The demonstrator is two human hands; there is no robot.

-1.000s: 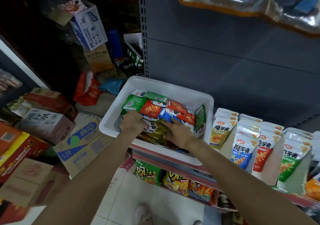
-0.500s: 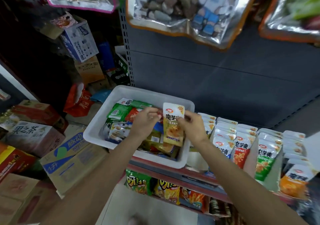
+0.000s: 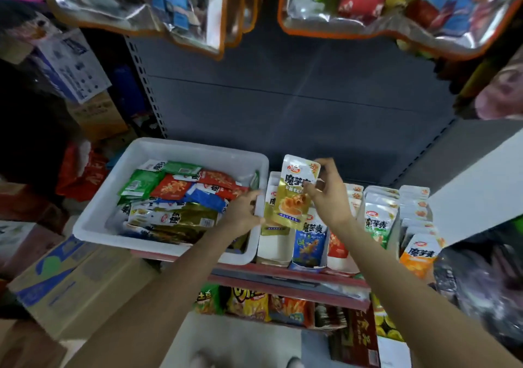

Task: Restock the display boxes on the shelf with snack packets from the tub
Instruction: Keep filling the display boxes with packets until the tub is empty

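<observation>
A white tub (image 3: 141,152) on the shelf's left end holds several green, red, blue and gold snack packets. Right of it stand white display boxes (image 3: 273,244) with upright packets in rows. I hold one gold packet (image 3: 293,195) upright above the leftmost box. My right hand (image 3: 328,195) pinches its upper right edge. My left hand (image 3: 243,212) grips its lower left corner, right at the tub's right wall.
Foil-edged clear bags (image 3: 396,8) of goods hang overhead. Cardboard cartons (image 3: 68,285) are stacked on the floor at the left. A lower shelf (image 3: 283,282) carries chip bags (image 3: 249,305). A white panel (image 3: 478,189) juts in at the right.
Both hands went from digging in the tub to lifting out a gold packet, then carried it right, from over the tub to above the leftmost display box.
</observation>
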